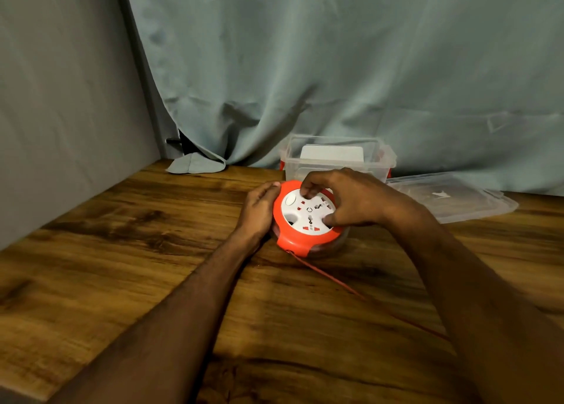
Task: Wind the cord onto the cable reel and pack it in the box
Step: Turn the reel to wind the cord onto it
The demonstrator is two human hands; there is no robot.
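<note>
An orange cable reel (pixel 297 240) with a white socket face lies flat on the wooden table (pixel 122 266). My left hand (pixel 259 211) cups its left rim. From above, my right hand (pixel 351 200) grips the white centre, fingertips pressed into its recesses. A thin red cord (pixel 345 284) leaves the reel's front edge and trails toward the near right, passing under my right forearm. Directly behind the reel stands the clear plastic box (pixel 335 156), open at the top, with red latches.
The clear lid (pixel 451 196) lies flat to the right of the box. A grey-green curtain (pixel 335 67) hangs behind the table, one corner resting on the tabletop at the back left. A grey wall closes the left side.
</note>
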